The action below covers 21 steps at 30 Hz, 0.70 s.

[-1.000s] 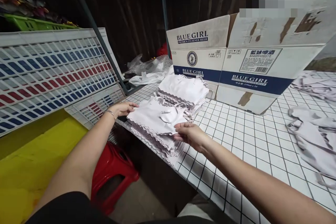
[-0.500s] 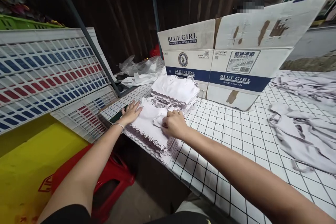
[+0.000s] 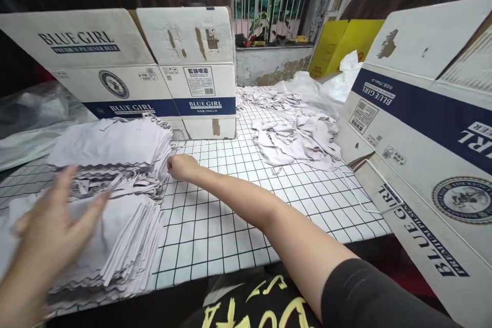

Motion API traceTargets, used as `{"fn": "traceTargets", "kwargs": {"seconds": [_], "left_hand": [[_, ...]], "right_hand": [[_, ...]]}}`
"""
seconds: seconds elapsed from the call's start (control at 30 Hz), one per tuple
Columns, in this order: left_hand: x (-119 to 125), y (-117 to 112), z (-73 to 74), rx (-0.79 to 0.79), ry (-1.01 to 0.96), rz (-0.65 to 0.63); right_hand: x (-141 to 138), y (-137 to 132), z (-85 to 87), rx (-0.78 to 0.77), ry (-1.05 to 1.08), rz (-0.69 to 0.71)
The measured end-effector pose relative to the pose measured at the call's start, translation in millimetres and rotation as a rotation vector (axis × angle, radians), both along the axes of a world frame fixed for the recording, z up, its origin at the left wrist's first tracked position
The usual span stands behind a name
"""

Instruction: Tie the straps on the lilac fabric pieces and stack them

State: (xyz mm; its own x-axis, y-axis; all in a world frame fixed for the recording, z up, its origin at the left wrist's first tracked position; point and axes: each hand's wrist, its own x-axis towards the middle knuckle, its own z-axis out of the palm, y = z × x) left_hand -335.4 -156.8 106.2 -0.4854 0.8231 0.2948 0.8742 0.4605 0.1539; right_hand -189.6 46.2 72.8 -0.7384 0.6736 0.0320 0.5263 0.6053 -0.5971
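Observation:
Two stacks of pale lilac cut fabric pieces lie on the left of the table, the rear stack (image 3: 107,141) and the front stack (image 3: 115,230). Wavy edges and thin strips show along them. My left hand (image 3: 54,230), slightly blurred, hovers over the front stack with its fingers spread and nothing in it. My right hand (image 3: 182,166) is closed, just right of the rear stack, above the gridded cloth (image 3: 215,205). Its fingertips face away, so anything inside them is hidden. Farther right lies a loose, crumpled heap of the same fabric (image 3: 300,138).
A white and blue beer carton (image 3: 154,82) stands upright behind the stacks. Another carton (image 3: 407,128) leans at the right edge, beside a bent white wire (image 3: 365,207). Clear plastic (image 3: 42,107) lies at the left. A yellow board (image 3: 342,46) stands near the barred window.
The view has swung right. My left hand has lifted off the front stack and opened. My right hand has moved from the front stack to the right side of the rear one.

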Motion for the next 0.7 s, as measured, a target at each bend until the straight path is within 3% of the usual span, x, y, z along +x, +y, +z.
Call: {"fn": "traceTargets", "kwargs": {"seconds": [0.03, 0.13, 0.23, 0.3, 0.43, 0.5, 0.6, 0.7], "left_hand": [[19.8, 2.9, -2.9, 0.070, 0.008, -0.064], [52.8, 5.1, -21.8, 0.124, 0.010, 0.060], [37.6, -8.6, -43.5, 0.116, -0.054, 0.206], [21.6, -21.6, -53.1, 0.037, -0.101, 0.214], [8.8, -29.4, -65.7, -0.140, -0.177, 0.141], [8.1, -26.3, -71.9, -0.168, -0.173, 0.138], [6.4, -22.7, -79.2, -0.176, -0.129, 0.141], [7.6, -28.1, -76.6, -0.188, -0.093, 0.180]], "right_hand": [[0.2, 3.9, 0.0, -0.032, 0.005, 0.011], [2.5, 11.6, 6.1, -0.060, 0.086, 0.034], [7.5, 12.7, -0.8, -0.125, 0.166, 0.210], [12.5, 4.1, -13.0, -0.159, 0.196, 0.311], [11.2, -15.0, -28.6, -0.131, 0.268, 0.281], [-6.1, -11.3, -23.1, -0.126, 0.282, 0.251], [-49.9, -0.3, -0.5, -0.147, 0.295, 0.157], [-77.9, -6.0, 17.5, -0.170, 0.355, 0.038]]}}
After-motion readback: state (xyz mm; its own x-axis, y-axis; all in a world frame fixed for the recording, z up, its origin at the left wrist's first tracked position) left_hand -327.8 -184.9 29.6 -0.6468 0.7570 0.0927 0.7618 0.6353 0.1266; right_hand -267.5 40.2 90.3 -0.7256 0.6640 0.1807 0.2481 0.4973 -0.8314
